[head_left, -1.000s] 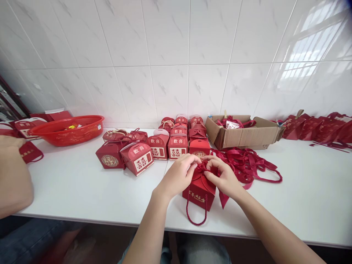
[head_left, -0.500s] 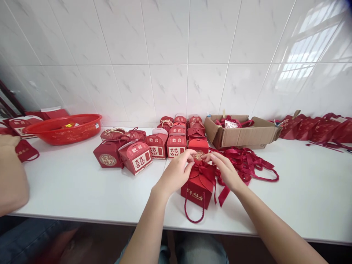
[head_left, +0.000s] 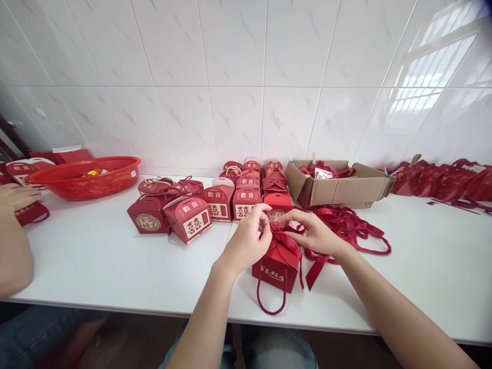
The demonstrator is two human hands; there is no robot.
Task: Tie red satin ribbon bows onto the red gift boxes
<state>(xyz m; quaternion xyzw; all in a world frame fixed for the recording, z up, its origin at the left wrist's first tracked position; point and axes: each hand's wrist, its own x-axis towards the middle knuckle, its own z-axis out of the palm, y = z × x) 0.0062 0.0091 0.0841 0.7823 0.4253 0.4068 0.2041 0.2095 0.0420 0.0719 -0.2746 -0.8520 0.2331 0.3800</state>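
Red box [head_left: 271, 275] upright near the worktop [head_left: 154, 277]'s front edge, left hand [head_left: 248, 240] loosely curled and right hand [head_left: 313, 230] half-spread at its bow [head_left: 286, 240] (whether either pinches it, cannot say); best to ease both sides out evenly, keeping the bow centred over the folded lid [head_left: 274, 253]

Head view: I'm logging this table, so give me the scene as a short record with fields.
Main item: red box, upright on the white table
Top: ribbon bow
Front: looped cord handle
Hands: left hand and right hand at either side of the bow; grips unclear
Right: loose ribbons before a cardboard box
Far left: red basket, co-worker's hand
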